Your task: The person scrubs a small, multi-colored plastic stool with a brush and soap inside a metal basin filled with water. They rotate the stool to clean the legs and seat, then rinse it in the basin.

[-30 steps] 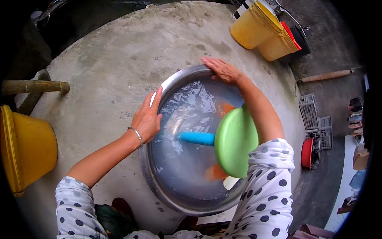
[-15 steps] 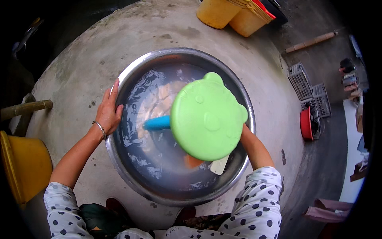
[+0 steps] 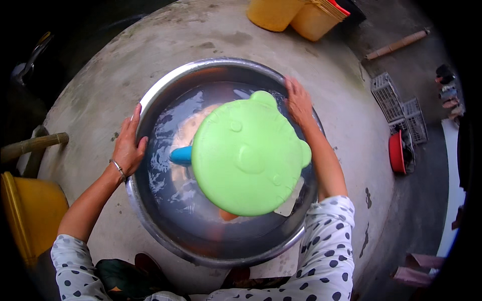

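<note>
A large round metal basin [image 3: 165, 241] in front of me holds cloudy water. In it sits a light green plastic stool [image 3: 251, 160] with a bear-shaped top facing up and a blue leg [image 3: 181, 156] sticking out to the left. My left hand [image 3: 129, 143] grips the basin's left rim, fingers over the edge. On the far right rim rests my right hand [image 3: 298, 100], closed over the edge and slightly blurred. Beneath the stool, an off-white flat piece [image 3: 290, 199] and a bit of orange [image 3: 228, 215] show; the rest is hidden.
Yellow buckets [image 3: 316, 21] stand at the far side, and another yellow tub [image 3: 37, 210] at the left. A bamboo pole [image 3: 40, 145] juts in nearby. Grey crates [image 3: 386, 98] and a red basin [image 3: 396, 153] lie to the right on the concrete floor [image 3: 211, 35].
My right hand has moved from the stool's right side up to the basin's far right rim. The stool has shifted left. My left hand stays on the rim.
</note>
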{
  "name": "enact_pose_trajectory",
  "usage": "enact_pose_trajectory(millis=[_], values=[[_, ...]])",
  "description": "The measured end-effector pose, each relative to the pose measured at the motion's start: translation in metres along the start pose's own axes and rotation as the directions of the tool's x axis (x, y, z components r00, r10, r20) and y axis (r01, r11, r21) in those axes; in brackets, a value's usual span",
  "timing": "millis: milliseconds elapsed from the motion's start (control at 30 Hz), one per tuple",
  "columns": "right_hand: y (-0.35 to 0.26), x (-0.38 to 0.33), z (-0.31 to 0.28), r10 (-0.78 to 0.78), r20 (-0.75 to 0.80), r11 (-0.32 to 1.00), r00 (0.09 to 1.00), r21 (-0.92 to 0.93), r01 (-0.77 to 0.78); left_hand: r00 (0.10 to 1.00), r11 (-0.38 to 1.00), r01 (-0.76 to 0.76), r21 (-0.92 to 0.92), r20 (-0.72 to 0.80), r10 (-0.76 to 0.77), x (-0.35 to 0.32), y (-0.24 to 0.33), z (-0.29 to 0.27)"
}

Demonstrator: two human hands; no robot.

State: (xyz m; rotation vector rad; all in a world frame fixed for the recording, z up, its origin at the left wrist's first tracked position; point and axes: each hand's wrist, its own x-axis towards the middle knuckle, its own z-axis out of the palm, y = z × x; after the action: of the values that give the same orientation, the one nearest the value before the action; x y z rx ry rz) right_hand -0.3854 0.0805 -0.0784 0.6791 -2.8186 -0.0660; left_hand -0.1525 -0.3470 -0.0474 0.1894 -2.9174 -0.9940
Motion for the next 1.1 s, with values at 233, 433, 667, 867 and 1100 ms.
enact_pose_trajectory(millis=[233,433,667,867,1100], values=[[-0.006,0.020,0.021,-0.617,0.400,0.573,0.678,-0.362,0.735,0.998,0.998,0.061,-0.028,0.030,-0.060,0.010,-0.011,0.004],[0.032,-0.060,-0.028,-0.410,0.472,0.837,0.780,-0.144,0.528,0.999,1.000,-0.007,0.005,-0.042,0.007,0.013,-0.019,0.008],[0.041,-0.209,-0.096,-0.303,0.398,0.951,0.866,0.178,0.251,0.994,0.995,-0.081,0.059,-0.063,0.084,0.014,-0.025,0.015],[-0.085,-0.312,-0.129,-0.248,0.443,0.960,0.861,0.231,0.158,0.967,0.933,-0.161,0.323,-0.139,0.215,0.010,-0.016,0.009],[-0.154,-0.281,-0.111,0.388,0.369,0.827,0.845,0.265,-0.496,0.691,0.745,-0.396,0.537,0.708,-0.143,-0.021,0.032,0.058]])
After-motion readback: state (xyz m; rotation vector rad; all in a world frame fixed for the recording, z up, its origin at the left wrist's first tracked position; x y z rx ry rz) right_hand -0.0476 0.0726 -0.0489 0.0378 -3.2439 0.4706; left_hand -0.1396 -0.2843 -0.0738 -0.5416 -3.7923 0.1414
